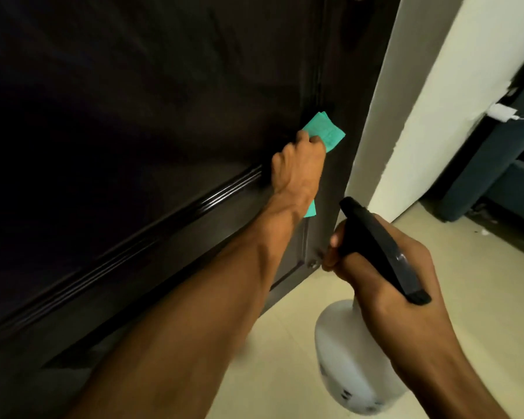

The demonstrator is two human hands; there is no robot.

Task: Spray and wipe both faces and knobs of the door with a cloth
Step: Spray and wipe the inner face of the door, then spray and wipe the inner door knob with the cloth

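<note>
Cloth [415, 133], teal and folded, lies flat on the dark door [133, 116] near its edge, pressed there by the left hand [297, 164], whose fingers seem curled over it. Lower right, the right hand [384, 282] grips 1 white spray bottle [345, 358] by its black trigger head.

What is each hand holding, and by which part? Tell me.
The left hand grips the green cloth around its middle, against the door. The right hand grips the spray bottle by its black trigger head.
</note>
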